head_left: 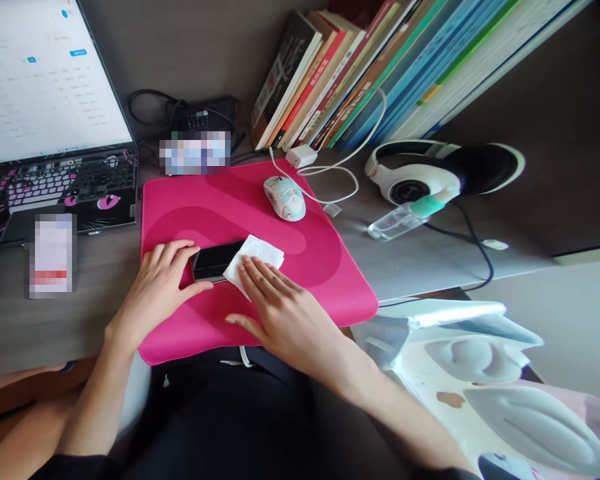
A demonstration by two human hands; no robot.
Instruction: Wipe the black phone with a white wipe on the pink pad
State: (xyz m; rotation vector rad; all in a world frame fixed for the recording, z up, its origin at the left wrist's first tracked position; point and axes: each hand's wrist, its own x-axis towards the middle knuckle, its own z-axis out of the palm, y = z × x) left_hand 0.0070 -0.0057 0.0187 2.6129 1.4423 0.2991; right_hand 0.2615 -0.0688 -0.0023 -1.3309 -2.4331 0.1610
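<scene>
- Bracing the black phone (214,260) by its left end between thumb and fingers, the left hand (161,283) is half curled.
- Right hand (283,303) lies flat, thumb apart, fingertips on a white tissue (263,248) covering the phone's right end.
- Phone lies nearer the pink mat's (190,193) left edge.
- Mouse (286,199) sits near its far right corner.

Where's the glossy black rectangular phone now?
In the head view, left of centre, the phone lies on the pink mat, left hand at one end, folded white cloth over the other.
</scene>
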